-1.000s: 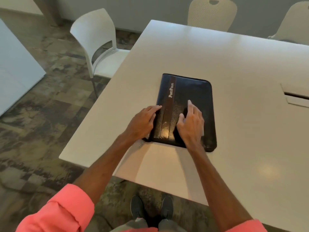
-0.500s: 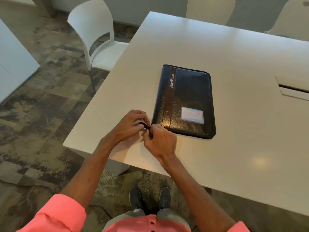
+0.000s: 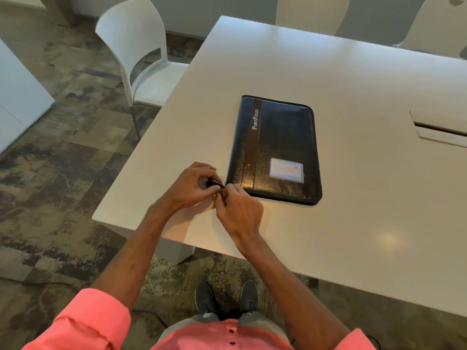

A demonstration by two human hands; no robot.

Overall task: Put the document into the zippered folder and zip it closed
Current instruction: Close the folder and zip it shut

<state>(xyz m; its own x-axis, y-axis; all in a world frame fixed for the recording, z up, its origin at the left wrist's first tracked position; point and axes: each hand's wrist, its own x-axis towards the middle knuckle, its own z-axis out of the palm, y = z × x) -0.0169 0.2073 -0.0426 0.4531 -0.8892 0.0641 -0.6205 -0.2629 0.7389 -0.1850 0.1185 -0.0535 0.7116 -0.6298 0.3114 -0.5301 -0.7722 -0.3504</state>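
Observation:
A black zippered folder (image 3: 278, 147) marked "PortFolio", with a brown stripe and a clear card window, lies flat and closed on the white table (image 3: 353, 84). The document is not visible. At the folder's near left corner my left hand (image 3: 192, 184) pinches the black zipper end tab (image 3: 214, 183) that sticks out from that corner. My right hand (image 3: 238, 208) meets it there, fingertips closed on the small metal zipper pull (image 3: 222, 190). Both hands rest on the table just left of the folder.
A white chair (image 3: 136, 59) stands at the table's left side, two more at the far edge. A cable slot (image 3: 439, 128) is cut into the tabletop at right. The table's near edge runs just below my hands; patterned floor beyond it.
A second ago both hands lay flat on the folder's cover. They have moved off it to the near left corner and closed on the zipper tab and pull.

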